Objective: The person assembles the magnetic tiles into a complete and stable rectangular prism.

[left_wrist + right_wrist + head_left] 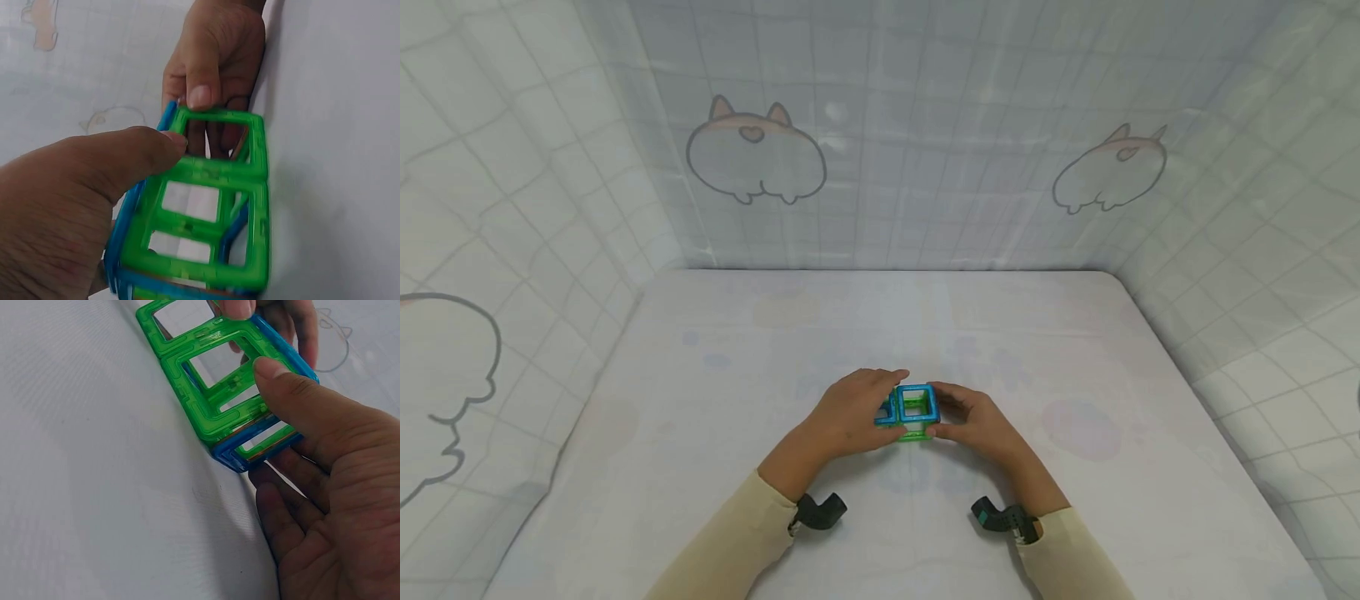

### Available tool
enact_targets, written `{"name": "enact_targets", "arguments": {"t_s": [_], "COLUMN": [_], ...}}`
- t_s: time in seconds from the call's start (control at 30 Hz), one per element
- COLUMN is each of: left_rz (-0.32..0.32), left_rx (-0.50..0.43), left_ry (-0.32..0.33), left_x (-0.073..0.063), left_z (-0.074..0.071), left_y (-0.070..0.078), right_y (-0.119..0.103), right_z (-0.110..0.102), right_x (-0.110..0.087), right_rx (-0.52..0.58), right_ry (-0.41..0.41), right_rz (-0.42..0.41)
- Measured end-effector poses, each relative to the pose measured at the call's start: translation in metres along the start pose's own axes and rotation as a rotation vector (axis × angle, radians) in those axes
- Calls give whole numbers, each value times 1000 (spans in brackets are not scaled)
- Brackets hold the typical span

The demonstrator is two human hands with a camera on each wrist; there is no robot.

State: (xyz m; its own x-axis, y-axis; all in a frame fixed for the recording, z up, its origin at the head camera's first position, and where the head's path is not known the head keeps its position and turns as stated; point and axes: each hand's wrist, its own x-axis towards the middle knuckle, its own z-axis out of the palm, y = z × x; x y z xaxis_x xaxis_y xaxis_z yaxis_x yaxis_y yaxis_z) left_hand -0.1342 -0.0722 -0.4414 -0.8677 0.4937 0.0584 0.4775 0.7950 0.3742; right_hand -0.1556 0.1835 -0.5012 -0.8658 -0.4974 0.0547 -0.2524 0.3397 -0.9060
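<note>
A box-like block of joined square magnetic tiles [917, 419], green on the near side and blue on top, stands on the table between my hands. My left hand [856, 412] holds its left end, thumb at the front and fingers reaching over the far side. At the right end, my right hand [977, 421] grips it with the thumb on the near green face. Two green tiles [259, 206] sit side by side in the left wrist view. In the right wrist view, a blue tile [240, 453] closes the right end. Palms partly hide the far side.
A pale cloth with faint coloured spots covers the table [700, 417]. Tile-patterned curtains with animal drawings [756, 158] enclose the back and sides. Dark wrist-worn devices [822, 512] protrude inward from both sleeves.
</note>
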Motion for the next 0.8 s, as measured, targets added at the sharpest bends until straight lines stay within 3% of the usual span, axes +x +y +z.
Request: {"name": "enact_targets", "arguments": {"t_s": [0.37,0.8], "left_rz": [-121,-101], "left_rx": [-67,-89], "left_ry": [-54,-32], "left_x": [-13,-22], "left_z": [6,12], "left_y": [-20,-29], "right_y": [-1,-2], "right_z": [0,0], "right_x": [0,2], "right_rx": [17,25], "right_ry": [-13,-14], "right_rz": [15,29]}}
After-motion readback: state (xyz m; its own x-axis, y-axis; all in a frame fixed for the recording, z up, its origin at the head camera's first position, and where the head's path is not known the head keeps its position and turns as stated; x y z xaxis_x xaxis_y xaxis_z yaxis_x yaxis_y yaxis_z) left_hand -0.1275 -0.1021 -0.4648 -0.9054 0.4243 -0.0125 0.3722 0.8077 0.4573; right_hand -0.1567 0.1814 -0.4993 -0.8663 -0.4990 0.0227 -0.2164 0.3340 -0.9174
